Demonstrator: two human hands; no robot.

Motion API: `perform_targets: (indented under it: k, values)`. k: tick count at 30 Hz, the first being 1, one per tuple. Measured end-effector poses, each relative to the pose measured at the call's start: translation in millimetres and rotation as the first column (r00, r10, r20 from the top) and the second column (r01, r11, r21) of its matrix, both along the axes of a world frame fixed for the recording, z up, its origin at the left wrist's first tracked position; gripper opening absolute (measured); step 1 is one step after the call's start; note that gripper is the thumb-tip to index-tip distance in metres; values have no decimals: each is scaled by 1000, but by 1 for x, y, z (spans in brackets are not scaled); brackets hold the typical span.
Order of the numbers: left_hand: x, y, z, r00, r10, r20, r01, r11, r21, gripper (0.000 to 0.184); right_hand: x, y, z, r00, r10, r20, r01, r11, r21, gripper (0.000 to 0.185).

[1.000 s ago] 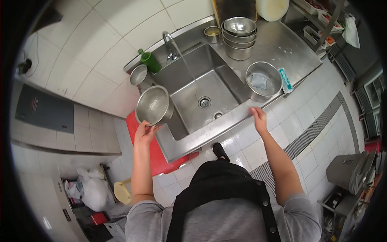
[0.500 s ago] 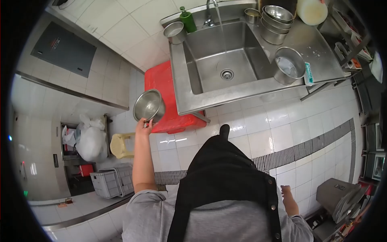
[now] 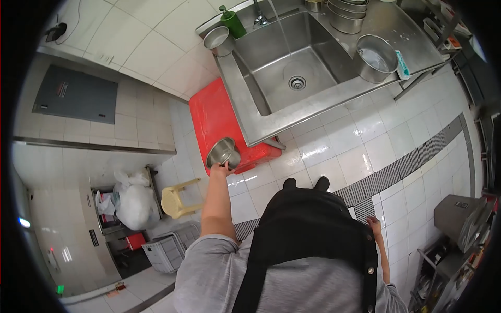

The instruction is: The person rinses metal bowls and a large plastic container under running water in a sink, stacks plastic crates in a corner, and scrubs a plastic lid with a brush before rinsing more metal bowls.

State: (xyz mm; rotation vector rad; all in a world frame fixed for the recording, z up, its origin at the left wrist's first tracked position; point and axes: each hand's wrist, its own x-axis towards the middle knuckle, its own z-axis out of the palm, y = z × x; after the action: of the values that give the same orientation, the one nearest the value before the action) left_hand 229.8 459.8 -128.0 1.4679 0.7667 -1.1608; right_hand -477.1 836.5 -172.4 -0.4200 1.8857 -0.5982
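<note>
My left hand (image 3: 221, 169) grips the near rim of a round stainless steel bowl (image 3: 223, 152). The bowl is tilted and shows its inside. It is over the near end of a red lidded bin (image 3: 211, 117) left of the sink; whether it touches the bin I cannot tell. My right hand (image 3: 374, 226) hangs low beside the black apron (image 3: 313, 224), fingers loosely apart and holding nothing. Water runs from the faucet (image 3: 260, 20) into the steel sink (image 3: 279, 78), away from both hands.
A steel pot (image 3: 217, 41) and green pump bottle (image 3: 233, 22) stand at the sink's left corner. On its right are stacked bowls (image 3: 346, 22), a large pot (image 3: 377, 57) and a teal-white packet (image 3: 402, 65). A yellow stool (image 3: 175, 202) and grey crates (image 3: 169, 248) stand left.
My left hand has brought the bowl down and right, nearer the red bin's front end. My view has shifted and turned. My right hand still hangs at my side.
</note>
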Motion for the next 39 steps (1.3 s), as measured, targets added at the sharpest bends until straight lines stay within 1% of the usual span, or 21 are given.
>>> perform_targets:
  k: [1, 3, 4, 5, 7, 10, 11, 12, 14, 15, 18, 19, 22, 23, 26, 28, 30, 31, 33, 35, 39]
  values:
    - [28, -8, -41, 999, 4, -47, -3, 1000, 18, 42, 0, 11, -4, 1000, -17, -1, 17, 1000, -2, 26]
    - [14, -26, -16, 1000, 0, -29, 0, 1000, 0, 44, 1, 38, -18, 998, -55, -3, 55, 999, -1, 27]
    - [5, -36, -1, 1000, -2, -20, 2, 1000, -10, 45, 7, 45, -5, 998, -45, -38, 47, 996, 73, 28]
    - [26, -47, -31, 999, -33, -8, 32, 996, -84, 45, 16, 52, 6, 996, -46, -77, 52, 995, 80, 29]
    - [-2, -65, 7, 975, -199, 94, 204, 978, -43, 50, 34, 70, 32, 984, -64, -166, 88, 986, 141, 29]
    - [51, -110, -56, 946, -323, 36, 324, 939, -114, 49, 71, 97, 67, 971, -145, -191, 167, 980, 105, 29]
    - [56, -129, -60, 952, -305, 42, 307, 947, -97, 47, 83, 104, 77, 969, -145, -198, 177, 971, 158, 29]
    - [54, -141, -59, 958, -282, 49, 286, 955, -81, 45, 92, 125, 75, 969, -147, -199, 178, 973, 145, 28]
    - [48, -152, -44, 900, -404, 162, 424, 899, -108, 46, 102, 176, 47, 971, -142, -192, 166, 979, 116, 27]
    - [47, -157, -36, 861, -456, 224, 489, 864, -119, 46, 122, 174, 64, 971, -179, -160, 209, 958, 198, 28]
    - [52, -177, -30, 895, -400, 200, 424, 900, -99, 45, 168, 173, 94, 978, -62, -200, 118, 953, 280, 27]
    - [57, -184, -34, 901, -390, 189, 411, 908, -86, 42, 174, 192, 76, 981, -149, -127, 175, 958, 225, 27]
    - [59, -190, -30, 910, -375, 176, 395, 914, -96, 40, 192, 226, 39, 972, -233, 32, 225, 961, 159, 26]
    - [55, -188, -23, 913, -367, 177, 389, 914, -112, 41, 180, 279, -21, 886, -385, 259, 338, 918, 208, 25]
    - [57, -177, -25, 926, -332, 181, 367, 905, -215, 44, 226, 181, 58, 972, -216, -89, 233, 930, 283, 26]
    - [68, -168, -42, 923, -346, 170, 383, 869, -314, 50, 207, 189, 26, 1000, 21, 13, -24, 974, 226, 27]
    - [61, -151, -26, 922, -339, 190, 383, 871, -308, 52, 205, 181, 20, 987, -11, -163, 35, 989, 145, 30]
    - [55, -144, -17, 922, -333, 199, 381, 871, -310, 53, 200, 177, 18, 982, -15, -189, 36, 994, 108, 30]
    - [49, -141, -13, 933, -311, 178, 341, 924, -171, 54, 186, 160, 22, 971, -5, -241, 23, 997, 72, 32]
    - [50, -131, -15, 902, -367, 228, 396, 913, -99, 40, 181, 133, 48, 957, 29, -289, -5, 996, 84, 33]
    - [59, -122, -47, 909, -393, 136, 391, 919, 48, 40, 169, 122, 58, 957, 37, -287, -9, 995, 99, 34]
